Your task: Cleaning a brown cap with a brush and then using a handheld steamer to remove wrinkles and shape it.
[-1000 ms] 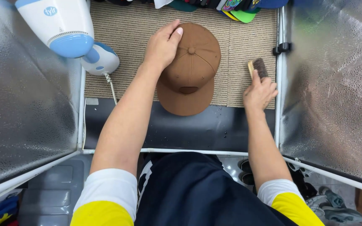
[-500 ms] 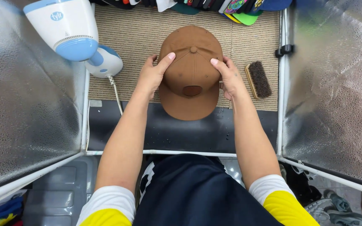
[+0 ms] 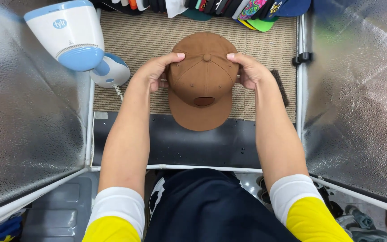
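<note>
Two hands on one brown cotton baseball cap (image 3: 204, 80) | left hand (image 3: 155, 71) clasps crown at 9 o'clock, right hand (image 3: 249, 71) at 3 | cap lies between grips on beige ribbed bench (image 3: 144, 40), brim toward 6, long axis 12–6 | both equally near

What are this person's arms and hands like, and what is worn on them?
Both hands, the left hand and the right hand, are bare: no gloves, and no rings or watch that I can make out. The forearms are uncovered. Each upper arm has a short yellow sleeve over a white under-sleeve that ends above the elbow. No markings show on the sleeves.
</note>
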